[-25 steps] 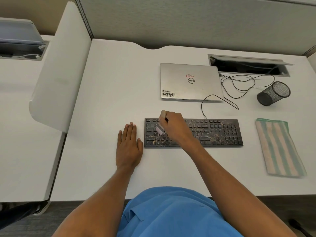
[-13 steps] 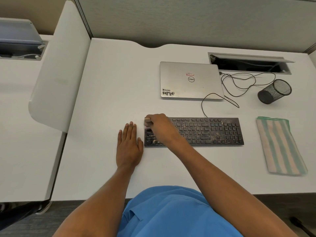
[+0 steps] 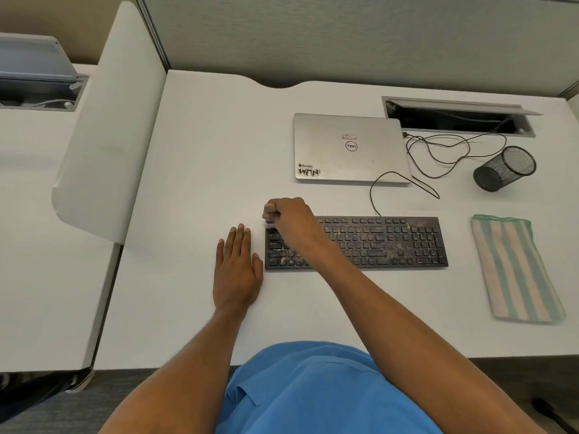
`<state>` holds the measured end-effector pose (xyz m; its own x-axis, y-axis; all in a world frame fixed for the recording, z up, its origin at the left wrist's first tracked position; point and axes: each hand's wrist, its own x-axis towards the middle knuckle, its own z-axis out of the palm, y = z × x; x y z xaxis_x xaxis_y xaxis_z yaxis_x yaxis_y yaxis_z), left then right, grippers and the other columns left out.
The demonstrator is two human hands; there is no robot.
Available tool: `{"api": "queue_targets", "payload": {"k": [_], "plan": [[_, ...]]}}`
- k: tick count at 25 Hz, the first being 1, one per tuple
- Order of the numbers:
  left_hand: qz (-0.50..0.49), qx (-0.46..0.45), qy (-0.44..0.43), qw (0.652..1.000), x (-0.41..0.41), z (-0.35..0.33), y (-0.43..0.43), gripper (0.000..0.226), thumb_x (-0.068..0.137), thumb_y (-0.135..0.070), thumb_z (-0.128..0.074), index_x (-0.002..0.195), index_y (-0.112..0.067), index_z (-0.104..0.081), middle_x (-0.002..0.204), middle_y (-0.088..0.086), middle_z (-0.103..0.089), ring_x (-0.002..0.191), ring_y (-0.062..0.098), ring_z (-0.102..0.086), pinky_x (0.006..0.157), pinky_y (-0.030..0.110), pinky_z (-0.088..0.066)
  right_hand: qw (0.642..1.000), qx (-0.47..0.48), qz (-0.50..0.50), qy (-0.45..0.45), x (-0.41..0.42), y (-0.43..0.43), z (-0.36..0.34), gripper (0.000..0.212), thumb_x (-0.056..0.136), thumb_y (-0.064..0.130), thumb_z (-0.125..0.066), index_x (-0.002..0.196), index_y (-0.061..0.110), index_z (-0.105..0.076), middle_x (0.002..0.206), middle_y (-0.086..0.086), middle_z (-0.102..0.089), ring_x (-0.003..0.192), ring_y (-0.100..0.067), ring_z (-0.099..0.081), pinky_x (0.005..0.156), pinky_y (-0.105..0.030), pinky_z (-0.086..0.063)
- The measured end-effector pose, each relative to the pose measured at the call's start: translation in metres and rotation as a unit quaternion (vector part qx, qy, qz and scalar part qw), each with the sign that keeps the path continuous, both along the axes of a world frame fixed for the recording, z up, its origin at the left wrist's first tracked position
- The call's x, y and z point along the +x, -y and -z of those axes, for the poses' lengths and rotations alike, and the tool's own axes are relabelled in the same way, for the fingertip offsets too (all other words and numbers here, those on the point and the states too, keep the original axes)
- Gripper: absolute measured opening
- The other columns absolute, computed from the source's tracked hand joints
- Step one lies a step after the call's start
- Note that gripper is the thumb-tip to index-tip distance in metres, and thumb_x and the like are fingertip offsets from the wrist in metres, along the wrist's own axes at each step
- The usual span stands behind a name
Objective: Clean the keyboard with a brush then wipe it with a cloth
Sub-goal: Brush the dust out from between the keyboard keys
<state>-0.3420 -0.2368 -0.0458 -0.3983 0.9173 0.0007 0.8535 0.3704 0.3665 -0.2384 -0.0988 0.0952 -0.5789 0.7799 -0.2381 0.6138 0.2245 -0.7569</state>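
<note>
A black keyboard (image 3: 382,242), speckled with crumbs and dust, lies across the middle of the white desk (image 3: 194,170). My right hand (image 3: 293,219) grips a small brush (image 3: 269,216) with a tan handle and pale bristles at the keyboard's far left corner. My left hand (image 3: 237,270) rests flat on the desk with its fingers straight, just left of the keyboard. A cloth (image 3: 515,267) striped green and beige lies folded to the right of the keyboard.
A closed silver laptop (image 3: 349,148) sits behind the keyboard, with black cables (image 3: 438,155) trailing to an open cable hatch (image 3: 459,117). A black mesh cup (image 3: 504,169) lies tipped at the right. A white divider panel (image 3: 106,126) stands at the left.
My right hand has swept the brush leftward and away from me, from the keyboard's left-middle keys to its far left corner. My left hand has stayed flat in place.
</note>
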Motion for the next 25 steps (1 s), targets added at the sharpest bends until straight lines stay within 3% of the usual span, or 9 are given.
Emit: {"api": "queue_targets", "payload": {"k": [3, 6, 9, 11, 14, 16, 19, 22, 25], "plan": [[0.001, 0.004, 0.001, 1.0, 0.0, 0.0, 0.0, 0.064, 0.105, -0.03, -0.03, 0.165, -0.009, -0.028, 0.175, 0.005, -0.022, 0.163, 0.017, -0.012, 0.133, 0.042, -0.004, 0.998, 0.039, 0.002, 0.056, 0.011, -0.007, 0.008, 0.028, 0.098, 0.003, -0.046, 0.085, 0.016, -0.068, 0.094, 0.0, -0.07, 0.081, -0.007, -0.067, 0.079, -0.026, -0.06], [-0.002, 0.008, 0.003, 1.0, 0.0, 0.0, 0.001, 0.065, 0.104, -0.031, -0.031, 0.165, -0.009, -0.029, 0.174, 0.005, -0.023, 0.163, 0.017, -0.013, 0.133, 0.042, -0.005, 0.992, 0.058, 0.044, 0.106, 0.025, -0.014, 0.007, 0.03, 0.097, 0.005, -0.048, 0.079, 0.023, -0.063, 0.09, 0.003, -0.069, 0.089, -0.016, -0.072, 0.082, -0.043, -0.062], [-0.001, 0.006, 0.002, 1.0, 0.001, 0.001, 0.001, 0.065, 0.104, -0.031, -0.03, 0.165, -0.009, -0.029, 0.174, 0.005, -0.023, 0.163, 0.018, -0.013, 0.133, 0.042, -0.005, 0.992, 0.063, 0.053, 0.092, 0.02, -0.015, 0.002, 0.029, 0.099, 0.004, -0.048, 0.085, 0.027, -0.061, 0.095, 0.004, -0.065, 0.088, -0.006, -0.068, 0.085, -0.04, -0.062], [0.0, 0.006, 0.002, 1.0, 0.001, 0.001, 0.001, 0.065, 0.104, -0.031, -0.03, 0.165, -0.009, -0.029, 0.174, 0.005, -0.023, 0.163, 0.018, -0.013, 0.133, 0.043, -0.006, 0.997, 0.045, 0.031, 0.05, 0.011, -0.008, 0.004, 0.031, 0.099, 0.003, -0.05, 0.082, 0.028, -0.055, 0.093, 0.005, -0.063, 0.085, -0.003, -0.068, 0.085, -0.028, -0.061], [0.0, 0.009, 0.0, 1.0, 0.0, 0.0, 0.001, 0.064, 0.104, -0.029, -0.032, 0.165, -0.008, -0.03, 0.174, 0.006, -0.024, 0.162, 0.018, -0.014, 0.133, 0.043, -0.006, 0.999, 0.017, -0.002, 0.046, 0.007, -0.004, 0.003, 0.026, 0.098, -0.003, -0.048, 0.088, 0.015, -0.064, 0.094, 0.0, -0.067, 0.077, 0.003, -0.063, 0.063, 0.003, -0.041], [-0.001, 0.009, 0.003, 1.0, 0.0, 0.0, 0.001, 0.064, 0.104, -0.03, -0.032, 0.165, -0.008, -0.03, 0.174, 0.005, -0.024, 0.162, 0.018, -0.014, 0.133, 0.042, -0.006, 0.999, 0.008, 0.015, 0.046, 0.013, -0.009, 0.006, 0.033, 0.097, -0.002, -0.047, 0.076, 0.021, -0.058, 0.089, 0.001, -0.063, 0.07, 0.006, -0.058, 0.069, -0.003, -0.049], [-0.003, 0.008, 0.006, 1.0, 0.0, 0.0, 0.0, 0.065, 0.104, -0.031, -0.031, 0.165, -0.009, -0.029, 0.174, 0.005, -0.023, 0.163, 0.017, -0.013, 0.133, 0.042, -0.005, 0.995, 0.038, 0.068, 0.056, 0.024, -0.017, 0.011, 0.043, 0.101, 0.01, -0.047, 0.07, 0.036, -0.035, 0.089, -0.003, -0.062, 0.076, -0.008, -0.059, 0.08, -0.04, -0.062], [-0.001, 0.007, 0.005, 1.0, 0.001, 0.0, 0.0, 0.065, 0.104, -0.031, -0.03, 0.166, -0.01, -0.028, 0.175, 0.005, -0.022, 0.163, 0.017, -0.012, 0.133, 0.041, -0.004, 0.992, 0.086, 0.083, 0.045, 0.024, -0.011, 0.005, 0.028, 0.106, 0.025, -0.041, 0.078, 0.024, -0.037, 0.078, -0.001, -0.06, 0.072, -0.023, -0.052, 0.066, -0.037, -0.047], [-0.001, 0.006, 0.006, 1.0, 0.0, 0.0, 0.0, 0.064, 0.105, -0.031, -0.03, 0.166, -0.01, -0.027, 0.175, 0.004, -0.022, 0.163, 0.017, -0.012, 0.133, 0.04, -0.002, 0.995, 0.068, 0.062, 0.042, 0.018, -0.001, 0.008, 0.027, 0.106, 0.027, -0.037, 0.08, 0.022, -0.038, 0.078, -0.006, -0.068, 0.072, -0.025, -0.062, 0.063, -0.036, -0.045]]}}
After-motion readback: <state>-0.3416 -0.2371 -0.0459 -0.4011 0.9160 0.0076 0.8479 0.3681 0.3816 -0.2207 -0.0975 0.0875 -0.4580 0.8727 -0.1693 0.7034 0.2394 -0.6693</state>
